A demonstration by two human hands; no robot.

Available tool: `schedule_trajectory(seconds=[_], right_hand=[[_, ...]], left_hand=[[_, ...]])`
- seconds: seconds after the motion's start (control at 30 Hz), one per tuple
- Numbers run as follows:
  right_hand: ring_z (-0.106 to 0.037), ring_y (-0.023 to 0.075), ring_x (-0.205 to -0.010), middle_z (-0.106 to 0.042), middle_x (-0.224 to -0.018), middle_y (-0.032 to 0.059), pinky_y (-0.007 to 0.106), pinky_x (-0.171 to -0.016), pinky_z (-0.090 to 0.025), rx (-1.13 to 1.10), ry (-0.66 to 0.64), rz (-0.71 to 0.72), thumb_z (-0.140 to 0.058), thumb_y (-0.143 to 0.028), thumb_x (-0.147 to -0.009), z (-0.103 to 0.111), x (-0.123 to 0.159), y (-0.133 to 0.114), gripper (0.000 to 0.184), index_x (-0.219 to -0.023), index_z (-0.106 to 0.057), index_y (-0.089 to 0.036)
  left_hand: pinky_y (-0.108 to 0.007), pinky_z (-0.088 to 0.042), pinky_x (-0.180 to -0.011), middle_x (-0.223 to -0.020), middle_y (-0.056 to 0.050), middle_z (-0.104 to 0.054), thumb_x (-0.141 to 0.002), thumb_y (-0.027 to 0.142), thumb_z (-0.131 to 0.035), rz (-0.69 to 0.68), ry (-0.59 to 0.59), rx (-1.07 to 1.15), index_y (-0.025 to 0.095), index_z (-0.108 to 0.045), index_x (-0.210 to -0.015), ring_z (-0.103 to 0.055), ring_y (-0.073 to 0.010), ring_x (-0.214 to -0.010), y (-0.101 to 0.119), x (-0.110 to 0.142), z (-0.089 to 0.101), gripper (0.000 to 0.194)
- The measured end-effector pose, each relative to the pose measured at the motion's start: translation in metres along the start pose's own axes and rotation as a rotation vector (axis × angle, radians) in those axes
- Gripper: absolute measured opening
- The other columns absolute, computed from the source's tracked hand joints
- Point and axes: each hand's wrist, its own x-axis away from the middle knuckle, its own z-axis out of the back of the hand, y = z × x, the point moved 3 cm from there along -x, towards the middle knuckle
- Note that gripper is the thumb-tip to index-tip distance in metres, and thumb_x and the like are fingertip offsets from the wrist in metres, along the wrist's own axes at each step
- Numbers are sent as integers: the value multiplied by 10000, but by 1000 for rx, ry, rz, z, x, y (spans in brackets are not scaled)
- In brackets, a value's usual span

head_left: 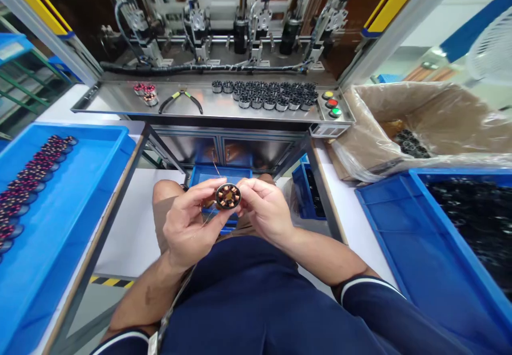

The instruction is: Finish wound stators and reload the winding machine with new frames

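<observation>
Pinched by left hand (pixel 192 222) and right hand (pixel 266 206): one ring (pixel 228 196) near centre.
Blue tray (pixel 80 200) at eight o'clock holds red-and-copper coils (pixel 32 184); blue bin (pixel 392 227) at four, black parts (pixel 472 216). Ring's dark rim (pixel 228 208) encloses copper windings (pixel 235 197).

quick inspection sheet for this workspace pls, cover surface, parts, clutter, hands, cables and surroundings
Surface: metal ledge at the machine, bearing black-topped cores, red-and-copper parts and three buttons.
Job's things: copper-wound part, held up off the ledge; a thin loose wire rises behind it.
Clutter: pliers on the ledge, handles spread.
Hands: left hand grips the part; right hand has its fingers at the part's right edge, exact grip unclear.
Cables: black bundle runs along the machine's base.
Surroundings: blue tray of wound parts at left; plastic-lined carton and blue bin with black pieces at right.
</observation>
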Motion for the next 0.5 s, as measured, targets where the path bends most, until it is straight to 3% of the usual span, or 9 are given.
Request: schedule_trajectory(seconds=[0.17, 0.3, 0.4, 0.5], right_hand=[[-548, 77, -504, -623, -605, -15, 175, -468, -465, -57, 44, -122, -837, -461, -750, 9, -17, 12, 383, -681, -625, -151], [-568, 79, -509, -635, -623, -13, 184, -485, -494, -37, 67, -131, -807, -454, -788, 20, -33, 19, 368, -701, -616, -151], [-585, 81, -526, -633, -659, -15, 193, -500, -520, 38, 67, -16, -734, -377, -871, 30, -50, 17, 281, -739, -615, -159], [-593, 87, -557, -619, -718, -7, 195, -483, -519, 250, 76, 236, -659, -239, -920, 42, -71, 0, 171, -769, -624, -167]], left_hand=[[-295, -650, -849, -1111, -59, -748, -712, 46, -826, 128, 29, 50, 188, -597, -1115, -745, -190, -1015, -17, -9, -3, 485], [-276, -644, -852, -1104, -54, -753, -716, 20, -808, 214, 20, 70, 193, -599, -1101, -745, -186, -1026, -38, -16, -9, 471], [-279, -641, -851, -1126, -53, -753, -730, 20, -793, 257, 14, 104, 206, -593, -1083, -747, -178, -1019, -58, -23, -16, 446], [-341, -638, -886, -1076, -22, -763, -770, 68, -774, 340, -18, 210, 230, -566, -989, -742, -196, -1045, -77, -34, -21, 343]])
